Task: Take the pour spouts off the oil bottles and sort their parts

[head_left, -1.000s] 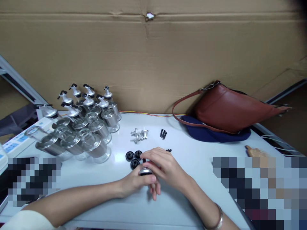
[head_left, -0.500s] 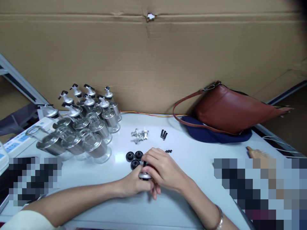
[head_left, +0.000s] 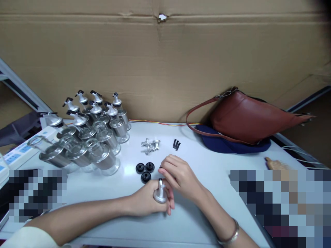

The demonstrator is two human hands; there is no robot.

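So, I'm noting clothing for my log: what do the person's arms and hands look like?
The left hand and right hand wear no gloves. A pale cream sleeve shows on the left arm; a shiny silvery bracelet circles the right arm. No right sleeve shows.

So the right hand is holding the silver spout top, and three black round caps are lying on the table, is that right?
Not quite: the left hand, not the right hand, is holding the silver spout top, as the head view shows. Three black round caps are indeed lying on the table.
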